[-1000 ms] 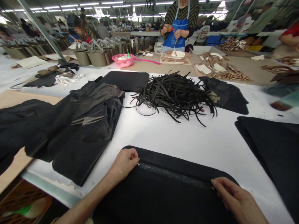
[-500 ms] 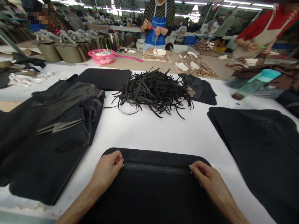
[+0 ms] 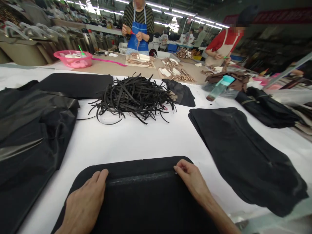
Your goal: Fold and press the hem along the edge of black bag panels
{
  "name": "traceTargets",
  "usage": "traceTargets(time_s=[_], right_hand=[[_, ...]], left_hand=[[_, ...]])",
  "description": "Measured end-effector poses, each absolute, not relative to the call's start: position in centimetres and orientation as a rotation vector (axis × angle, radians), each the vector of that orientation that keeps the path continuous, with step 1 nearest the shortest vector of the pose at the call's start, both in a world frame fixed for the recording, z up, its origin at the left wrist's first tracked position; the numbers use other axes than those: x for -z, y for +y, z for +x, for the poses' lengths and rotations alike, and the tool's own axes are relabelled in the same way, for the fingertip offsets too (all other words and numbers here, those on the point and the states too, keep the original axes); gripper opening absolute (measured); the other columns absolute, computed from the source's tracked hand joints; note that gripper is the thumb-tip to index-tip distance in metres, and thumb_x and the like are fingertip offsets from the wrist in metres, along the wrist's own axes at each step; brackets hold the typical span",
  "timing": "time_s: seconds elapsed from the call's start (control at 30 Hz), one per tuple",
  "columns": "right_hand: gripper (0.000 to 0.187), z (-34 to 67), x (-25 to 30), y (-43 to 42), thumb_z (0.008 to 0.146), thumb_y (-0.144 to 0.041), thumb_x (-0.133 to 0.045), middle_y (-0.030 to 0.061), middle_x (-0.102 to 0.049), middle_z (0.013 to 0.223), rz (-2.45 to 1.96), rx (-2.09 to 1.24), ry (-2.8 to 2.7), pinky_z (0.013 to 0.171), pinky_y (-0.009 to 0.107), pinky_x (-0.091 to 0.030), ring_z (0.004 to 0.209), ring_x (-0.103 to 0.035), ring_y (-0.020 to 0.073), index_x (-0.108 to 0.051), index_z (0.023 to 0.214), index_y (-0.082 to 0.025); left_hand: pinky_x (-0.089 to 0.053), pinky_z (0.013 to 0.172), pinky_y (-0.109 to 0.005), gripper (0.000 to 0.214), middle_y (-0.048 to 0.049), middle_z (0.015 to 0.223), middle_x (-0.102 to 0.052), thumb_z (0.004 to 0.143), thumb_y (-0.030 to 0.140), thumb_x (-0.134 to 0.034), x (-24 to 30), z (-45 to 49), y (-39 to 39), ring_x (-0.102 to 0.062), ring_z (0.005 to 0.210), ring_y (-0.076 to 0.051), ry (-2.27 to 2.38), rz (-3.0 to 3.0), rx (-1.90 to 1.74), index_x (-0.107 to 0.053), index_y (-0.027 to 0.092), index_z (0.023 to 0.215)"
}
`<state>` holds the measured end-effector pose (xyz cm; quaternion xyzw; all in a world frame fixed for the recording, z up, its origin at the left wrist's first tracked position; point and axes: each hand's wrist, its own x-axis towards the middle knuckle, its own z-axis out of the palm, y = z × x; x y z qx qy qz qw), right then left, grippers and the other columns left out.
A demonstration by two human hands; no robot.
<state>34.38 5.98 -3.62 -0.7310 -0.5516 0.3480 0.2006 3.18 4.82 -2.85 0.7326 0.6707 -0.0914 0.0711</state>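
A black panel (image 3: 151, 201) with rounded far corners lies on the white table right in front of me. Across it, below the far edge, runs a slit or seam with a shiny whitish strip (image 3: 141, 178) along it. My left hand (image 3: 86, 195) rests on the panel at the strip's left end, fingers side by side and laid on the surface, thumb hidden. At the strip's right end, my right hand (image 3: 191, 177) is closed in a pinch against the panel. A tiny white bit shows at its fingertips, too small to name.
Beyond the panel sits a heap of black strips (image 3: 136, 96). Black sheets (image 3: 29, 130) lie left, stacked black panels (image 3: 234, 146) right. Farther off are a pink basin (image 3: 73, 60), a bottle with a turquoise lid (image 3: 220, 87), and two co-workers (image 3: 137, 29) across the table.
The view has swung right, so the things on the table appear farther left. My left hand has gone from a pinch to fingers laid on the panel. My right hand stays pinched at the strip's end.
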Motion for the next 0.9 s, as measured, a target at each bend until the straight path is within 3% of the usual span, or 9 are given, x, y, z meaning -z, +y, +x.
traceTargets(time_s=[0.1,0.17,0.33,0.6,0.9], right_hand=[[0.023,34.3,3.6,6.0,0.081,-0.035,-0.046,-0.0058,-0.041,0.055,-2.098,-0.906,-1.555,0.051,0.025,-0.028,0.055,-0.04,0.0122,-0.048,0.064,-0.021],[0.022,34.2,3.5,5.9,0.082,-0.033,-0.046,-0.0057,-0.042,0.054,-2.12,-0.871,-1.577,0.051,0.025,-0.027,0.054,-0.041,0.0123,-0.048,0.063,-0.021],[0.022,33.9,3.2,5.8,0.082,-0.03,-0.044,-0.0056,-0.043,0.052,-2.168,-0.824,-1.638,0.049,0.025,-0.025,0.052,-0.042,0.012,-0.044,0.062,-0.021],[0.023,33.2,3.0,5.9,0.083,-0.028,-0.041,-0.0043,-0.043,0.054,-2.278,-0.721,-1.738,0.051,0.026,-0.024,0.054,-0.042,0.0129,-0.037,0.062,-0.022],[0.015,33.4,3.3,5.6,0.085,-0.027,-0.043,-0.0037,-0.049,0.058,-2.312,-0.57,-1.843,0.051,0.026,-0.026,0.055,-0.048,0.0146,-0.036,0.072,-0.023]], left_hand=[[-0.045,0.086,-0.033,0.049,-0.0081,0.114,-0.062,0.079,-0.003,-0.026,4.0,2.8,4.7,-0.058,0.102,-0.021,1.783,2.571,0.206,-0.059,0.017,0.109],[-0.043,0.092,-0.033,0.051,-0.0071,0.112,-0.063,0.076,-0.004,-0.028,5.1,2.1,4.6,-0.057,0.104,-0.021,1.68,2.717,0.202,-0.062,0.018,0.108],[-0.046,0.088,-0.035,0.055,-0.0082,0.114,-0.062,0.073,-0.005,-0.033,6.9,1.2,3.5,-0.056,0.104,-0.023,1.645,2.92,0.184,-0.06,0.019,0.115],[-0.046,0.076,-0.039,0.073,-0.0096,0.094,-0.061,0.072,-0.007,-0.039,3.9,5.1,2.8,-0.058,0.082,-0.023,1.758,2.871,0.471,-0.038,0.034,0.133],[-0.043,0.066,-0.038,0.077,-0.0107,0.086,-0.06,0.072,-0.004,-0.039,2.9,6.7,3.3,-0.058,0.072,-0.025,1.7,2.98,0.691,-0.026,0.036,0.137]])
